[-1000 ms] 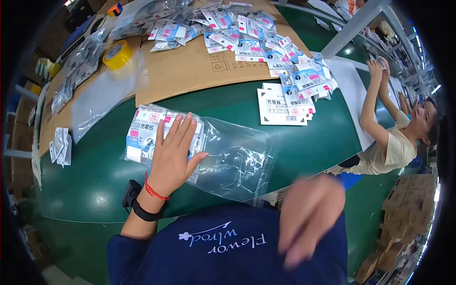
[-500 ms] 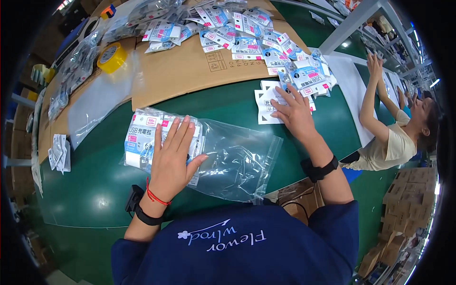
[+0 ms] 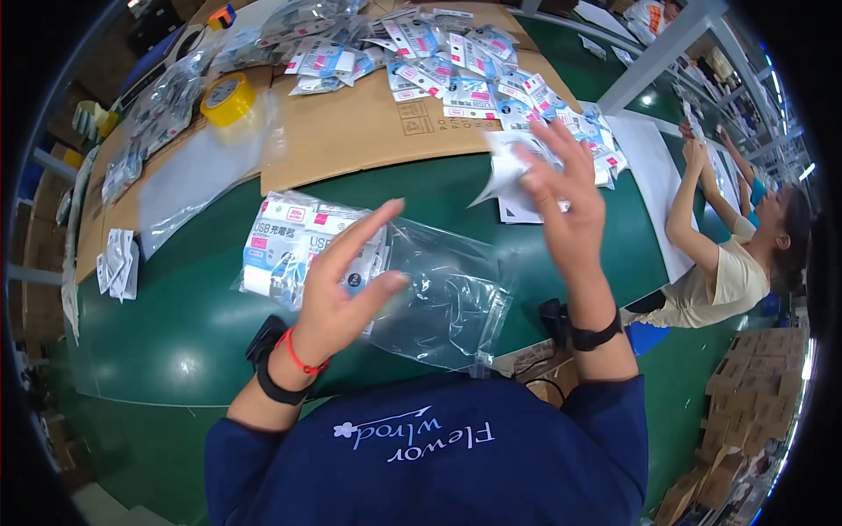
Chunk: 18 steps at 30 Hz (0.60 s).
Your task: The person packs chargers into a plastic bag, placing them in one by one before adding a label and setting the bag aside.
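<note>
A clear plastic bag (image 3: 438,285) lies on the green table, with blue-and-white retail packets (image 3: 285,250) stacked in its left end. Over these packets hovers my left hand (image 3: 342,289), fingers stretched and thumb apart, holding nothing. My right hand (image 3: 570,197), partly blurred, is raised at the right, with a white printed paper slip (image 3: 506,168) pinched between thumb and fingers. Beneath it, more white slips (image 3: 519,210) rest on the table. Just beyond is a heap of loose packets (image 3: 465,70), spread over a flat cardboard sheet (image 3: 351,131).
Yellow tape roll (image 3: 228,98) and clear empty bags (image 3: 197,180) sit at the left. Folded white slips (image 3: 117,265) lie at the table's left edge. A grey metal post (image 3: 662,57) rises at the far right. A co-worker (image 3: 728,254) stands at the right; stacked cartons (image 3: 745,394) are behind.
My left hand has lifted off the packets in the bag and shifted right. My right hand has risen from the slips, and a slip has come up with it.
</note>
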Each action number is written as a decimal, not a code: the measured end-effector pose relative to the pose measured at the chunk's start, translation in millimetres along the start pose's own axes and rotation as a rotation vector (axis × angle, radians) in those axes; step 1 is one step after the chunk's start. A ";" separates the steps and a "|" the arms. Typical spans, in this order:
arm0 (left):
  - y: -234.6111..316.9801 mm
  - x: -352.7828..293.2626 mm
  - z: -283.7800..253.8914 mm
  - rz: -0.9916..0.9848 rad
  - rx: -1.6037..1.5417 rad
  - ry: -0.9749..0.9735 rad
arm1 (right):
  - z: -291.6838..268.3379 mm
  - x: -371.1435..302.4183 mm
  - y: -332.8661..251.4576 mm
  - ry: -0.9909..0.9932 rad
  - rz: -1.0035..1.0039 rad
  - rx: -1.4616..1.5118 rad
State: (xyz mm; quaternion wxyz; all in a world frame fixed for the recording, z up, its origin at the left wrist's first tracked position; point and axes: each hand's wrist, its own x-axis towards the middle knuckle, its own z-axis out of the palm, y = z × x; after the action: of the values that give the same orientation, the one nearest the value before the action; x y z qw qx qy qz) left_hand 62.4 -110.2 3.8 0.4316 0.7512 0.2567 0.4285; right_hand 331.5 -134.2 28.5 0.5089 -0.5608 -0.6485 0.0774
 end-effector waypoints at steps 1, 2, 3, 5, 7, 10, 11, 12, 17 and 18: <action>4.3 3.8 6.7 -0.053 -0.239 0.047 | 12.8 -0.9 -19.7 -0.061 -0.207 -0.264; 8.6 15.6 24.5 -0.055 -0.208 0.025 | 7.5 -9.1 -22.7 -0.077 -0.388 -0.520; 5.2 18.5 29.2 -0.161 -0.330 0.049 | 12.5 -11.9 -30.1 -0.082 -0.403 -0.513; -1.5 22.1 31.3 -0.370 -0.578 0.092 | 21.7 -18.6 -39.1 -0.108 -0.455 -0.519; -3.0 23.1 25.4 -0.341 -0.618 0.137 | 27.7 -18.5 -38.6 -0.120 -0.483 -0.518; -4.5 22.7 20.1 -0.294 -0.702 0.209 | 22.7 -16.6 -24.2 0.190 -0.149 -0.131; -4.5 21.6 18.2 -0.297 -0.705 0.208 | 17.8 -18.0 -16.1 0.089 0.073 0.145; -3.9 21.8 15.6 -0.298 -0.710 0.200 | 12.2 -18.6 -10.1 -0.009 0.294 0.414; -5.6 18.3 10.8 -0.283 -0.570 0.196 | 3.6 -24.4 -4.8 -0.180 0.469 0.594; -7.8 16.8 9.2 -0.288 -0.569 0.194 | 3.6 -26.5 -5.5 -0.179 0.473 0.595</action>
State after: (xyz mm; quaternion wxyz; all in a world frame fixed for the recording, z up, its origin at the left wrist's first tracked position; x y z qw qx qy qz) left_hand 78.6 -97.6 1.8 0.6538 0.5122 0.2699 0.4871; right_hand 321.4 -155.8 15.4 0.5588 -0.5140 -0.4922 0.4258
